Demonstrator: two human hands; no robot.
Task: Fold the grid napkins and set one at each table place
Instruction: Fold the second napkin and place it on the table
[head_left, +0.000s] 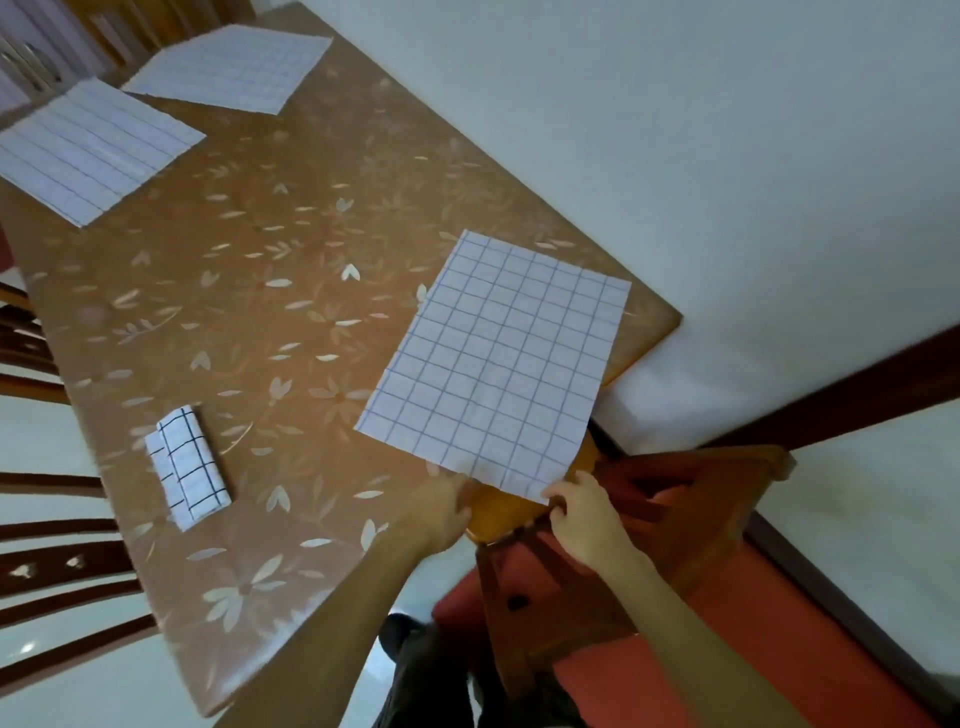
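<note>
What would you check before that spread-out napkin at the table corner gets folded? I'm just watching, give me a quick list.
1. Both hands on the napkin's near edge: left hand and right hand each have a grip on it: ok.
2. Unfolded napkin lies flat: ok.
3. It sits fully on the table: not ok, its near corner overhangs the edge.
4. Room to fold: folded napkin lies apart: ok.
5. Two far napkins folded: not ok, both lie open.

We see: left hand (441, 512) bare, no ring | right hand (584, 519) bare | forearms unsleeved | dark grey trousers (431, 670) | dark shoe (400, 631)
</note>
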